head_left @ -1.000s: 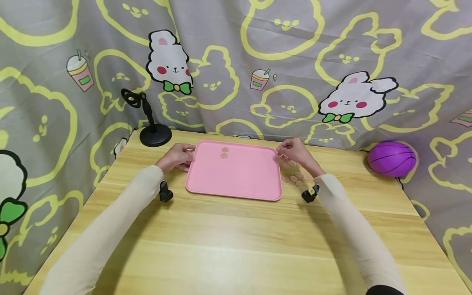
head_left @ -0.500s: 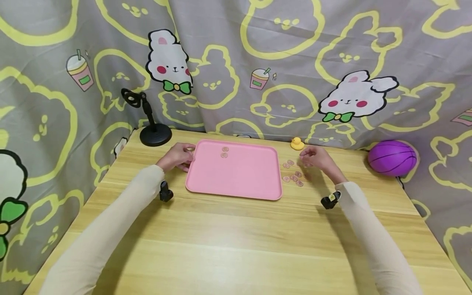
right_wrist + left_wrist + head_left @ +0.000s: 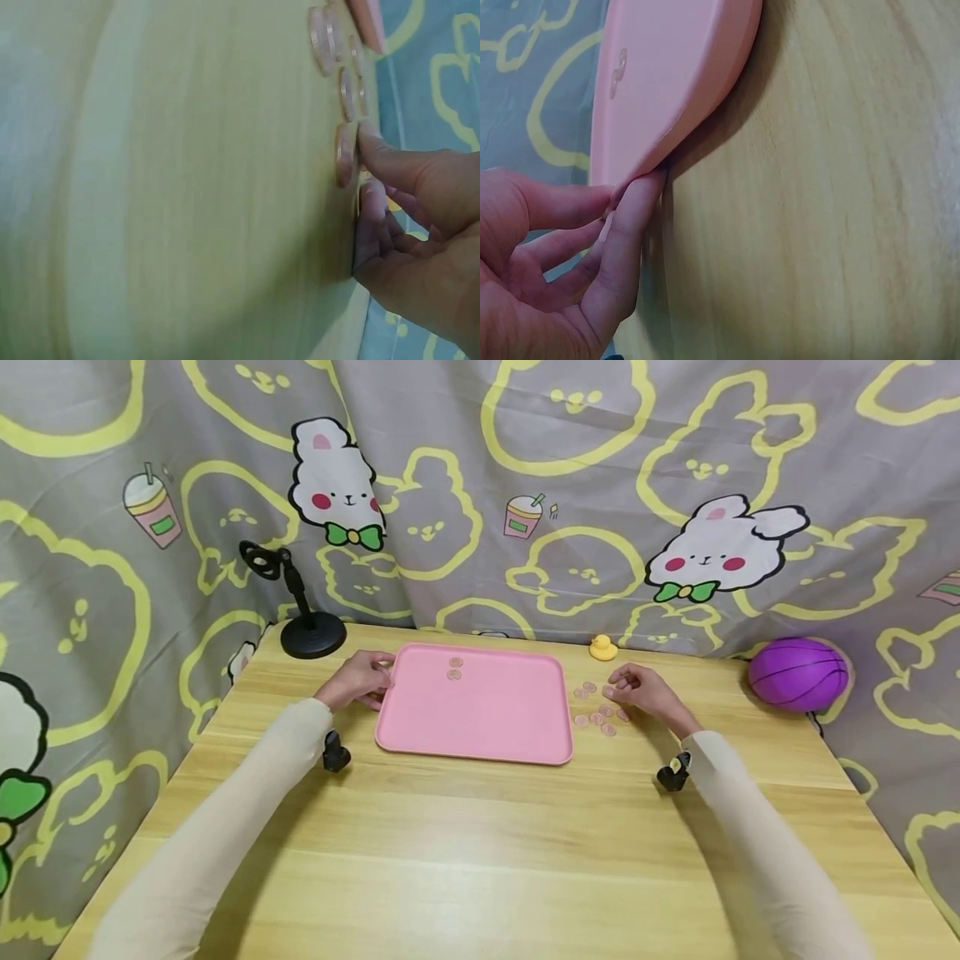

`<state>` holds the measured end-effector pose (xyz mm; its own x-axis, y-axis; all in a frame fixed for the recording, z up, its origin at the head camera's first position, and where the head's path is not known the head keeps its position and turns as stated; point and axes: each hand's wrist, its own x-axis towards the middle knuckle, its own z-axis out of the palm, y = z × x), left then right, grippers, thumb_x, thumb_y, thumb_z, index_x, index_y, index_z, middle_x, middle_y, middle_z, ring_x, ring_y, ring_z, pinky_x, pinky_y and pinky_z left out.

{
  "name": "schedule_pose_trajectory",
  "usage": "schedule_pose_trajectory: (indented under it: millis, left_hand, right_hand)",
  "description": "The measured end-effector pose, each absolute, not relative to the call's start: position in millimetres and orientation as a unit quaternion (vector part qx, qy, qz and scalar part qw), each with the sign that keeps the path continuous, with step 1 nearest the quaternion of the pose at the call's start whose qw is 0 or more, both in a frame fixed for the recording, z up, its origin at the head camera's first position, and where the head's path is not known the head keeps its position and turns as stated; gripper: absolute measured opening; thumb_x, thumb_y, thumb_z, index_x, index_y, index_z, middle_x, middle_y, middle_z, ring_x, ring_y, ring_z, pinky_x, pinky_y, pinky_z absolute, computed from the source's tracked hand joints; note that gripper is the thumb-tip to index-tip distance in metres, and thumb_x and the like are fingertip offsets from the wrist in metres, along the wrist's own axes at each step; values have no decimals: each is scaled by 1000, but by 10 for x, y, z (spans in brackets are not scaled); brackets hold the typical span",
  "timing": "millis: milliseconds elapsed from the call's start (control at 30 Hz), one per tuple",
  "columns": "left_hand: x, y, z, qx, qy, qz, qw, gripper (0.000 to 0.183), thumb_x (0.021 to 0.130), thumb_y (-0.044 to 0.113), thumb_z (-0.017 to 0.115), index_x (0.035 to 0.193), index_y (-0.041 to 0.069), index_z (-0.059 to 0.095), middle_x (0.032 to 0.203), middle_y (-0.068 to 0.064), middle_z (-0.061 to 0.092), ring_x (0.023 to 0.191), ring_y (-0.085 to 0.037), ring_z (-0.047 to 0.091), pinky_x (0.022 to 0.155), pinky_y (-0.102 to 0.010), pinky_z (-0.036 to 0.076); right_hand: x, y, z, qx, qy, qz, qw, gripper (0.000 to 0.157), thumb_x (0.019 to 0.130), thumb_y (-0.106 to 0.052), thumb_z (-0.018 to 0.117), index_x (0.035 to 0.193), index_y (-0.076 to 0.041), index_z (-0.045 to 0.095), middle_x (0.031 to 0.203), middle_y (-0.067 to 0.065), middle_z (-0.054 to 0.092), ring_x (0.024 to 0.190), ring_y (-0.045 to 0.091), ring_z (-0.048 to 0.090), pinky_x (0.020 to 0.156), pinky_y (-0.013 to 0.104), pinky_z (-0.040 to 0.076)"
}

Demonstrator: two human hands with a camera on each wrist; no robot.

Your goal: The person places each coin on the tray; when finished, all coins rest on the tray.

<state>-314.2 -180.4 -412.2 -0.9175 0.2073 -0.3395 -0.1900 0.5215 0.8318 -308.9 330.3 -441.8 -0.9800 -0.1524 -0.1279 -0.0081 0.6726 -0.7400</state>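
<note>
Pale wood grain covers the surface (image 3: 450,843) in the head view, a pink tray (image 3: 480,718) lying mid-frame with two coins (image 3: 454,675) on it and loose coins (image 3: 597,719) right of it. At the tray's left edge is the left hand (image 3: 358,678); the right hand (image 3: 647,690) reaches the loose coins. Left wrist view: thumb and finger are clamped on the tray's rim, upper left. Right wrist view: this grip, lower right, shows thumb and finger slightly apart beside a coin; whether they pinch one cannot be told.
</note>
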Motion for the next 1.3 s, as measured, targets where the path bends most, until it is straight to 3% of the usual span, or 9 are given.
schedule_pose_trajectory:
  millis: [333,533,700,933,1167,1300]
  left_hand:
    - [-3112,-1776,-4063,10,847,490,207,65,95,-5,52,159,-4,36,110,-22,58,88,-24,67,66,-31,65]
    - [-3106,-1793,-4055,13,847,489,208,68,93,-5,52,159,-5,36,105,-21,61,85,-24,68,64,-32,64]
    - [-3132,-1813,-4058,20,843,495,209,71,89,-5,54,158,-7,37,98,-18,63,79,-21,68,60,-32,64]
    - [-3143,-1817,-4056,20,838,501,214,69,92,-5,54,158,-8,36,99,-18,62,80,-20,67,64,-33,65]
    - [-3153,-1806,-4067,13,837,501,219,68,94,-4,54,160,-5,34,102,-18,63,82,-20,67,66,-33,65]
    - [-3137,-1784,-4066,8,842,496,210,66,95,-5,53,159,-5,36,111,-21,60,81,-19,65,62,-30,64]
  right_hand:
    - [-3084,3275,-4361,-41,924,-371,85,24,100,-11,72,110,6,58,95,9,57,82,14,51,67,18,45]
    - [-3091,3143,-4297,-32,911,-403,79,20,96,0,73,99,7,55,85,10,59,69,11,64,62,23,60]
    - [-3098,3027,-4267,-21,905,-424,37,16,97,3,70,101,9,56,84,14,62,65,12,68,62,27,63]
    - [-3106,2835,-4231,-40,888,-457,-14,20,102,-6,67,110,8,57,85,23,68,61,11,69,60,33,64]
    - [-3099,2490,-4155,-70,861,-504,20,20,103,-5,65,110,12,57,90,27,70,65,13,71,66,40,66]
    - [-3097,2280,-4141,-97,879,-467,16,20,101,-8,69,107,9,62,89,20,69,69,14,68,64,31,63]
